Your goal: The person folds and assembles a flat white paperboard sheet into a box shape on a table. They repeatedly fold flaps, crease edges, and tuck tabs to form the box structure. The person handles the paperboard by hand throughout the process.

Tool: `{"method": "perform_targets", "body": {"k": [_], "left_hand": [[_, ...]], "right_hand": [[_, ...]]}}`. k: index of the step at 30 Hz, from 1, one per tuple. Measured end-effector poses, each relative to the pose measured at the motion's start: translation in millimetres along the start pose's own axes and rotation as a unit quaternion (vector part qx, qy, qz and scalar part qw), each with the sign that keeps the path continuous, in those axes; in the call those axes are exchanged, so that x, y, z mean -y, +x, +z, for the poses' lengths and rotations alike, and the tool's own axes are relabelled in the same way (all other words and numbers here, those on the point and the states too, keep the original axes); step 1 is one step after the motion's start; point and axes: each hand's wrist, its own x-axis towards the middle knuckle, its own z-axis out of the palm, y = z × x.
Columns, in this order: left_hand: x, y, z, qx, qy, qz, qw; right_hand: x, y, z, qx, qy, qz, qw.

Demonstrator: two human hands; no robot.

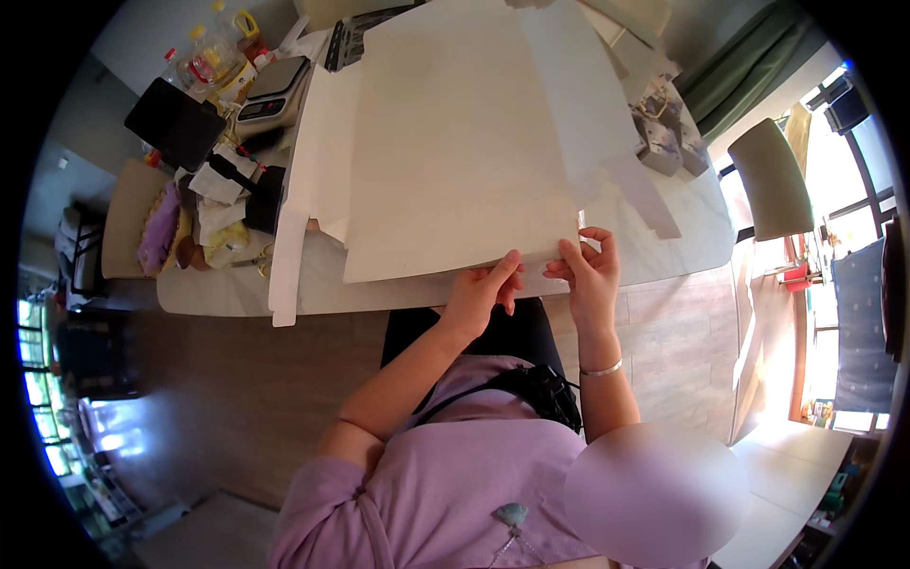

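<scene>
A large white cardboard box blank [455, 142], with flaps and cut notches along its sides, lies over the table and reaches its near edge. My left hand [479, 296] is closed at the blank's near edge, thumb on top and fingers curled below. Close to its right, my right hand [592, 275] pinches the near right corner, with the thumb and fingers bent around a small upright bit of the card. A long narrow flap [287, 256] sticks out past the table edge at the left. What lies under the blank is hidden.
The pale marble table [213, 292] carries a digital scale [272, 92], bottles [213, 57], a black tray-like object [175, 121] and crumpled packaging on the left. Small grey boxes [659, 147] stand at the right. Chairs [773, 180] flank the table.
</scene>
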Motion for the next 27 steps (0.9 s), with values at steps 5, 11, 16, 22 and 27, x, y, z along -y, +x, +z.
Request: {"method": "perform_targets", "body": {"k": [5, 11, 16, 22, 27], "left_hand": [[10, 2, 3, -0.003, -0.040, 0.040, 0.998], [11, -2, 9, -0.006, -0.026, 0.027, 0.999], [7, -5, 0, -0.017, -0.058, 0.007, 0.998], [7, -5, -5, -0.014, -0.063, -0.021, 0.998], [7, -6, -5, -0.013, -0.033, -0.049, 0.998]], "right_hand": [[-10, -8, 7, 0.015, 0.066, 0.065, 0.996], [-29, -18, 22, 0.105, -0.005, 0.123, 0.987], [-27, -17, 26, 0.084, 0.002, 0.146, 0.986], [-30, -11, 5, 0.075, 0.008, 0.107, 0.991], [-30, -19, 12, 0.028, 0.013, 0.092, 0.995]]}}
